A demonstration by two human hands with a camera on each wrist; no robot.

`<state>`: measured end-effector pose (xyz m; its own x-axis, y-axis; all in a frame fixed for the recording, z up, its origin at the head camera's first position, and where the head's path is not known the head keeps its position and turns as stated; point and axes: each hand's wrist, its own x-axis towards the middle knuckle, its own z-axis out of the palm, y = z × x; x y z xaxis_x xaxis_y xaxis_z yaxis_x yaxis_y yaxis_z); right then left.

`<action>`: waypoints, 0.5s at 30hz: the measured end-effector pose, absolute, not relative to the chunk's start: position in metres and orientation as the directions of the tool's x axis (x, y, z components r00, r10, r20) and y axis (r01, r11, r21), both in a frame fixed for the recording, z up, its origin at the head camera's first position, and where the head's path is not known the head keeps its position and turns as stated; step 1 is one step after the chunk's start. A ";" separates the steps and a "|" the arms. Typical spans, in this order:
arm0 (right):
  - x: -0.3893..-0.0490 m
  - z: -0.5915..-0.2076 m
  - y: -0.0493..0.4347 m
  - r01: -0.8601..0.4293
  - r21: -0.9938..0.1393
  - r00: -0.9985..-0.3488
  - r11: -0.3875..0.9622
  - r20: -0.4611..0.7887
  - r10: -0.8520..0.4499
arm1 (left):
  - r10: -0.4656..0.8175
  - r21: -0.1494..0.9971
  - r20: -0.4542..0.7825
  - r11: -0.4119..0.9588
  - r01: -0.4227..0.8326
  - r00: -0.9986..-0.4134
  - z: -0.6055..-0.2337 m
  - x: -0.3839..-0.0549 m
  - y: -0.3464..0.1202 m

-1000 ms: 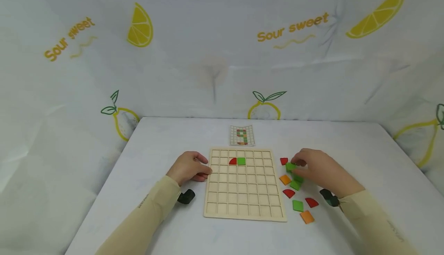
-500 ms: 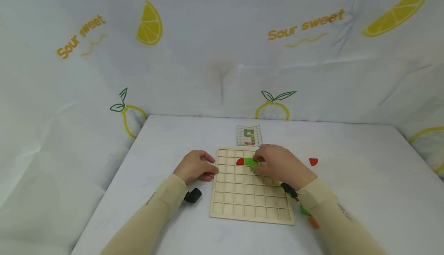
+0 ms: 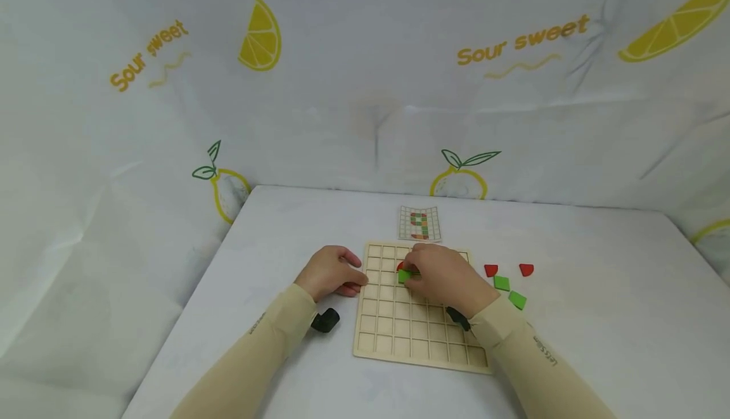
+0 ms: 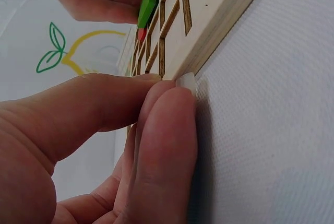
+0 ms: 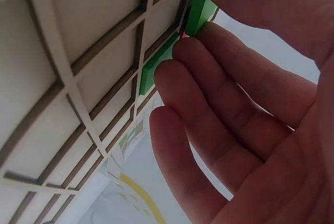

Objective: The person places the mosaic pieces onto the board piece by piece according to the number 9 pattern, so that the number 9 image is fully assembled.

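A pale wooden grid board (image 3: 393, 327) lies on the table. My left hand (image 3: 331, 274) is at its left side; in the left wrist view the thumb and a finger pinch the board's edge. Over the board's upper part, my right hand (image 3: 447, 277) pinches a green square tile (image 3: 403, 276) between thumb and index finger, just below a red quarter-round tile (image 3: 400, 266). The right wrist view shows the held tile tilted, and another green tile (image 5: 156, 65) lying on the grid near the other fingers. My right hand hides the neighbouring cells in the head view.
Behind the board lies a pattern card (image 3: 419, 223). To the right are loose tiles, among them a red one (image 3: 491, 270), a second red one (image 3: 526, 270) and a green one (image 3: 518, 300). My right sleeve (image 3: 530, 355) covers some table there. A lemon-print cloth hangs behind.
From the loose tiles on the right, my right hand has come over the board with a green tile, then shifted left towards the red tile. My left hand keeps its place at the edge.
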<state>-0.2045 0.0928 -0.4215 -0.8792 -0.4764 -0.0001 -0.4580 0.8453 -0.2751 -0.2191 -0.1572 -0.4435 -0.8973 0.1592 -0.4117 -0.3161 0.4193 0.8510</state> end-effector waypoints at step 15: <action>-0.205 -0.424 0.089 -0.453 -0.254 -0.882 0.855 -0.012 -0.471 | 0.153 0.849 -0.413 0.421 -0.319 -0.898 -0.440 -0.217 -0.156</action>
<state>-0.2054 0.0887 -0.4240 -0.8822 -0.4707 -0.0117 -0.4527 0.8548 -0.2537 -0.2175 -0.1563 -0.4398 -0.8979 0.1530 -0.4128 -0.3186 0.4210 0.8492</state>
